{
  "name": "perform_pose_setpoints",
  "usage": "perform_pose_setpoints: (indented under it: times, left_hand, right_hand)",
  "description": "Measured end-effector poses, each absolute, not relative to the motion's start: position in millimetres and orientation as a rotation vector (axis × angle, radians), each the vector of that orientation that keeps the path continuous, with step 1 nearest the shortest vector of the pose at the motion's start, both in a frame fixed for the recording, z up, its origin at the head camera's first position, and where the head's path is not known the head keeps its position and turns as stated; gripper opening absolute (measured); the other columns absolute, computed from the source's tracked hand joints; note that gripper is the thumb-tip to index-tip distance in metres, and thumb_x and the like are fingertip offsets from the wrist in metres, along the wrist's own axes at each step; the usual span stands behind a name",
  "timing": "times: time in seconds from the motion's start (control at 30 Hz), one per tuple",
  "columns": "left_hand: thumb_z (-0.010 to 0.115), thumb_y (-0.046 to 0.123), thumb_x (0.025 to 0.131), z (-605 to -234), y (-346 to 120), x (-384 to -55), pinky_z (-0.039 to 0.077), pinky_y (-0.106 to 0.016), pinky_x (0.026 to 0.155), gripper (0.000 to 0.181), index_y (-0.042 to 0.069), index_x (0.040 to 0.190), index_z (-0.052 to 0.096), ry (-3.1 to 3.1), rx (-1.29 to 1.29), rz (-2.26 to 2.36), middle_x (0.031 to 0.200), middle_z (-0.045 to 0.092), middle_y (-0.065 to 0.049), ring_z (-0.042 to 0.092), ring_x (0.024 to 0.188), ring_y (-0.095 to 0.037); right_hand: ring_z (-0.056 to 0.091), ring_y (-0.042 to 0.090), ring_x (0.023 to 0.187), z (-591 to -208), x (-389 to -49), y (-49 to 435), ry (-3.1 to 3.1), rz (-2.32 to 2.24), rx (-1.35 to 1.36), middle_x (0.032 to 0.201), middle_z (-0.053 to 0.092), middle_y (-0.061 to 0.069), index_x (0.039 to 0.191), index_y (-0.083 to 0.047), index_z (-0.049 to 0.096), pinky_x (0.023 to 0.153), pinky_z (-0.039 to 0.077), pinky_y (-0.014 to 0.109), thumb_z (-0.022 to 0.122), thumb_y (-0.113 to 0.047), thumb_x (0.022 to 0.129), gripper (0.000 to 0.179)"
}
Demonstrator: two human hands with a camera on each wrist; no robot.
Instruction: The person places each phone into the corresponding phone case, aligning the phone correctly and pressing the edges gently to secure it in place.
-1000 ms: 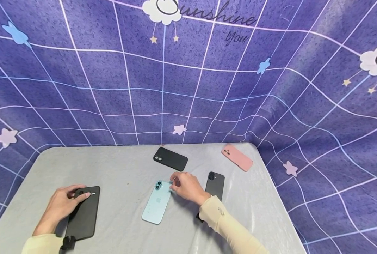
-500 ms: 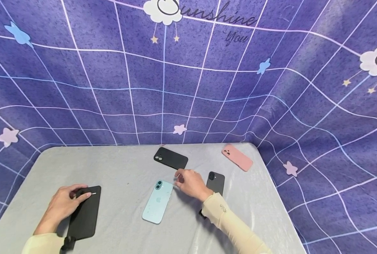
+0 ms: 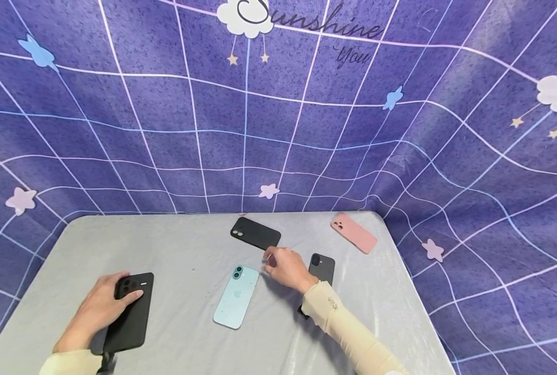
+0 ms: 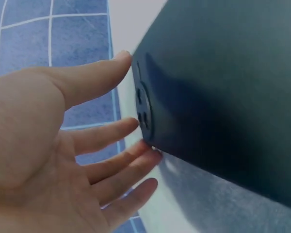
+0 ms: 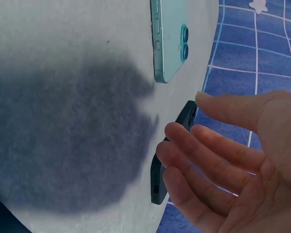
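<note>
From my remote feed, the left hand [image 3: 101, 304] rests on the camera end of a matte black rectangular phone [image 3: 130, 323], thumb and fingers apart, well left of the glossy light-blue rectangular phone [image 3: 236, 298]. That phone's long axis slants far-rightward. I see the right hand [image 3: 288, 268] nearer, just right of its camera end, forearm angled in from the right, fingers loosely bent, holding nothing. Beyond the light-blue phone lies a flat black case [image 3: 255, 233]; I cannot tell whether they touch it.
</note>
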State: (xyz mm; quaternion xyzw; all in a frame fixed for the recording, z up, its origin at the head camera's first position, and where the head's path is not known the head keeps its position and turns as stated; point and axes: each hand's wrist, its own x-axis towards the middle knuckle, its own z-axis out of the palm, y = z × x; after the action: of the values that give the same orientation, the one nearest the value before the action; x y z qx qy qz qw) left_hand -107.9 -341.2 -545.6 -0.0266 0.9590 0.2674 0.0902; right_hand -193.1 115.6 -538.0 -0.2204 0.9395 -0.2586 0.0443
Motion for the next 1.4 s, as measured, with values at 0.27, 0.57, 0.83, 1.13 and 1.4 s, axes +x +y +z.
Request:
perform_pose_setpoints:
  times: [0.27, 0.57, 0.83, 1.13, 1.4]
  left_hand:
    - [0.067, 0.049, 0.105, -534, -316, -92, 0.039, -0.08, 0.102, 0.088, -0.013, 0.157, 0.033, 2.875, -0.159, 0.75, 0.149, 0.03, -0.047, 0.036, 0.131, -0.069]
    - [0.067, 0.047, 0.105, -517, -256, -76, 0.034, -0.08, 0.111, 0.08, -0.004, 0.159, 0.038, 2.813, -0.213, 0.833, 0.158, 0.031, -0.039, 0.031, 0.142, -0.065]
    - [0.076, 0.035, 0.101, -536, -178, -65, 0.041, -0.073, 0.113, 0.069, -0.002, 0.154, 0.05, 2.8, -0.228, 1.016, 0.153, 0.048, -0.03, 0.044, 0.143, -0.055]
    - [0.083, 0.027, 0.095, -548, -128, -71, 0.05, -0.067, 0.106, 0.069, -0.01, 0.146, 0.055, 2.873, -0.205, 1.048, 0.138, 0.056, -0.032, 0.057, 0.129, -0.052]
    - [0.087, 0.03, 0.092, -548, -117, -77, 0.056, -0.061, 0.091, 0.071, -0.01, 0.143, 0.057, 2.926, -0.164, 0.935, 0.13, 0.057, -0.028, 0.059, 0.118, -0.044]
  right_hand:
    - [0.072, 0.016, 0.081, -539, -201, 119, 2.893, -0.81, -0.672, 0.089, 0.077, -0.001, 0.11, -0.008, 0.076, 0.074, 0.06, 0.04, 0.083, -0.019, 0.095, 0.02]
    - [0.072, 0.019, 0.084, -538, -209, 122, 2.938, -0.77, -0.638, 0.092, 0.077, 0.001, 0.111, -0.007, 0.076, 0.074, 0.061, 0.042, 0.083, -0.019, 0.095, 0.022]
    - [0.07, 0.028, 0.096, -534, -222, 126, 3.013, -0.766, -0.622, 0.102, 0.071, 0.01, 0.112, -0.004, 0.076, 0.084, 0.061, 0.049, 0.085, -0.02, 0.093, 0.026]
    - [0.068, 0.036, 0.101, -536, -245, 114, 3.068, -0.688, -0.645, 0.106, 0.068, 0.016, 0.118, 0.001, 0.074, 0.09, 0.058, 0.05, 0.083, -0.025, 0.095, 0.037]
    - [0.065, 0.038, 0.104, -541, -259, 105, 3.099, -0.632, -0.59, 0.106, 0.066, 0.017, 0.12, 0.002, 0.073, 0.092, 0.056, 0.051, 0.085, -0.028, 0.093, 0.043]
